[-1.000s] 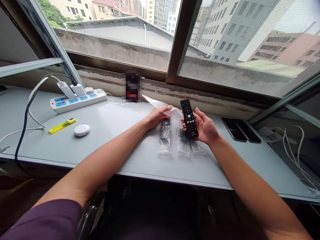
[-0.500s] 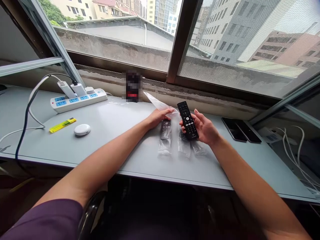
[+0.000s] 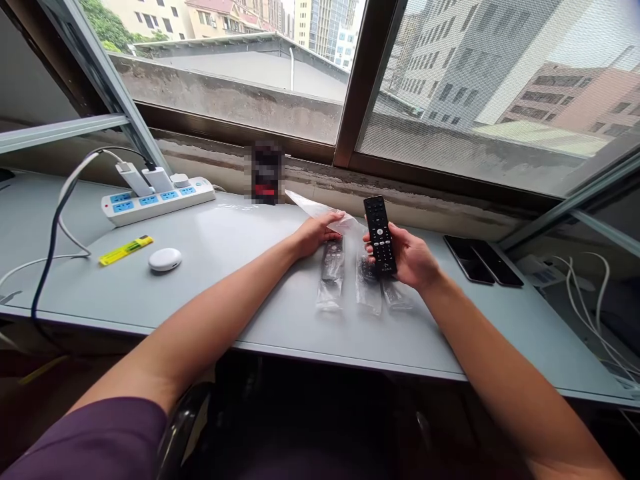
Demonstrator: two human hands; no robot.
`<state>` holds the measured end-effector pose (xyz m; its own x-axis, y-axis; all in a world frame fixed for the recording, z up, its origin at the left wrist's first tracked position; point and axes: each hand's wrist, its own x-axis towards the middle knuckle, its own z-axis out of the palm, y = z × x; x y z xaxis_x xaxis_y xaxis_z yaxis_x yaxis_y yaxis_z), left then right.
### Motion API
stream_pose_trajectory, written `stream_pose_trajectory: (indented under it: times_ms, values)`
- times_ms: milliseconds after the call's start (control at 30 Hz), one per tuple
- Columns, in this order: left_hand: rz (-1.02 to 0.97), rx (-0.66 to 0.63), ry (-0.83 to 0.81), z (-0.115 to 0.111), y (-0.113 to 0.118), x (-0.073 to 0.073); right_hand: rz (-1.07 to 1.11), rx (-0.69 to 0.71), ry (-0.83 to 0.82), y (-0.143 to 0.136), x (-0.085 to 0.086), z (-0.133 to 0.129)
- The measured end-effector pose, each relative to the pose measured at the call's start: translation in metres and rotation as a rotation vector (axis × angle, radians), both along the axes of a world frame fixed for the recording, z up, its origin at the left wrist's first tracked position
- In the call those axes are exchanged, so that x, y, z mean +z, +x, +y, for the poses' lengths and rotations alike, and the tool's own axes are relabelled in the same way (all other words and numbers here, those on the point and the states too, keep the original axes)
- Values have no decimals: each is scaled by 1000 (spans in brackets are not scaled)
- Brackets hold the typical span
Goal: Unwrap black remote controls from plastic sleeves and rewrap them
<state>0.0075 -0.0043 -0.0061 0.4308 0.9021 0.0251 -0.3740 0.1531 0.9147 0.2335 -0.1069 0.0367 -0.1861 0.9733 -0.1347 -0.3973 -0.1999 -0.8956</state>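
My right hand is wrapped round a black remote control, held nearly upright with its buttons facing me. A clear plastic bag is pinched in my left hand, its loose end sticking out to the left and behind. Just below my left hand lies a remote in a clear bag. Two more bagged items, a middle one and a right one, rest under and beside the held remote, which partly hides them.
On the left of the desk are a white power strip with cables, a yellow packet and a white oval case. Two dark phones lie at the right. A blurred dark box stands by the window.
The remote in my right hand has turned more upright and shifted slightly up and right. My right thumb has come down against its edge. My left hand and the bag have moved slightly.
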Motion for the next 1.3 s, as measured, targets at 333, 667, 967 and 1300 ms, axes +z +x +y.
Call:
stream_pose_trajectory:
  times_ms: [333,667,967,1300]
  values:
    - [-26,33,-142,-1,-2,8,37,-68,13,0,3,2]
    - [-37,31,-174,-1,-3,9,69,-157,-101,4,1,9]
    - [-9,57,-164,1,-3,7,1,-103,42,9,-8,11]
    - [-28,53,-180,1,-3,8,6,-128,-5,6,-4,7]
